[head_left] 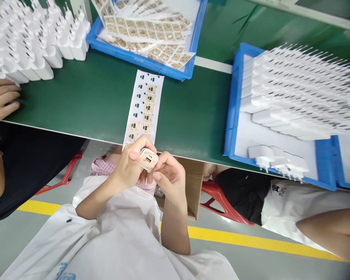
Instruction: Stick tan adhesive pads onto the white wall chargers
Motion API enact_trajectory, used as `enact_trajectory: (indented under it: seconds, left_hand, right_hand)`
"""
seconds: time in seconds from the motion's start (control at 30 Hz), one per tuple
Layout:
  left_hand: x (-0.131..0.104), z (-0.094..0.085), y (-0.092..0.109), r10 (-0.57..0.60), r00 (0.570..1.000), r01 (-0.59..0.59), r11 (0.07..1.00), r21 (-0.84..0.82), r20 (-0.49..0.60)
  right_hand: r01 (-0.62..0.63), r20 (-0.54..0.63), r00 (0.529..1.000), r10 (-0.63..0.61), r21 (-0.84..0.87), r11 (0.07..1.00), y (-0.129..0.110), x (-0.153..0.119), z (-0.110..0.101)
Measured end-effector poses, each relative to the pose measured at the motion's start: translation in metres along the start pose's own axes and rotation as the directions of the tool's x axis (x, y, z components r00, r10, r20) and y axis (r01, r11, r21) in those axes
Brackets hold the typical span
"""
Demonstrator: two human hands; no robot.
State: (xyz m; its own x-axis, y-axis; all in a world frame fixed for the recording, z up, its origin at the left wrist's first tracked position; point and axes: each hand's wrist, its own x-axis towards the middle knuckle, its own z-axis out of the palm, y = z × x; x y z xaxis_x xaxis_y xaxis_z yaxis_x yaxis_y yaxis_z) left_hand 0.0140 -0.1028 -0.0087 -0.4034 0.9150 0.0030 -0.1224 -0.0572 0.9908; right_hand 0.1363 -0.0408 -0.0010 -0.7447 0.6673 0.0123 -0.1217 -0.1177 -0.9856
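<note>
A white plug charger (148,166) is in my left hand (131,161), whose thumb and fingers close around its side. Its end face, with two ports, points up toward me and carries a tan sticker (150,155). My right hand (172,173) has its curled fingers at the charger's right edge, touching it; part of the contact is hidden. Just beyond my hands, a white sticker sheet (135,85) lies on the green table (186,128). Several tan stickers remain on it, mostly along its right column and at the near end.
A blue tray (140,62) of sticker sheets sits behind. White chargers (35,58) stand at the left, near another person's hand (1,99). To the right, a blue tray (231,116) holds many chargers. Below the table edge is a cardboard box (194,186); red stools (221,202) flank me.
</note>
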Motion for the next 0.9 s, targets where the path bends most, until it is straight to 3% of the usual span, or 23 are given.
enact_trajectory:
  seconds: [0.07,0.17,0.23,0.33,0.47,0.6,0.67,0.8,0.9]
  left_hand:
    - [0.002,0.000,-0.003,-0.003,1.000,0.003,1.000,-0.001,-0.029]
    - [0.005,0.001,-0.006,-0.019,0.999,0.020,0.999,0.034,-0.029]
    - [0.006,0.002,-0.007,-0.038,0.999,0.039,0.996,0.080,-0.008]
    - [0.004,0.002,-0.004,-0.051,0.998,0.047,0.986,0.161,0.020]
    - [0.002,0.001,-0.002,-0.054,0.996,0.039,0.979,0.201,0.069]
    - [0.003,0.003,-0.005,-0.016,0.993,-0.012,0.972,0.237,0.119]
    - [0.004,0.004,-0.007,0.010,0.990,-0.045,0.966,0.254,0.138]
    - [0.005,0.007,-0.011,0.046,0.987,-0.086,0.960,0.267,0.152]
    - [0.004,0.010,-0.011,0.044,0.989,-0.080,0.963,0.256,0.144]
  right_hand:
    - [0.200,-0.055,0.974,-0.219,-0.240,0.950,0.002,-0.004,-0.002]
    - [0.460,0.074,0.851,-0.520,-0.583,0.670,0.003,-0.006,-0.007]
    - [0.532,0.179,0.792,-0.584,-0.671,0.516,0.004,-0.006,-0.010]
    - [0.540,0.203,0.772,-0.603,-0.710,0.452,0.003,-0.007,-0.012]
    - [0.469,0.156,0.835,-0.528,-0.703,0.534,-0.005,-0.011,-0.013]
    - [0.241,-0.009,0.947,-0.320,-0.635,0.734,-0.014,-0.015,-0.014]
    - [0.096,-0.103,0.979,-0.174,-0.524,0.846,-0.015,-0.017,-0.014]
    - [-0.122,-0.182,0.981,0.073,-0.273,0.954,-0.014,-0.018,-0.016]
    - [-0.096,-0.147,0.988,0.054,-0.301,0.949,-0.017,-0.019,-0.018]
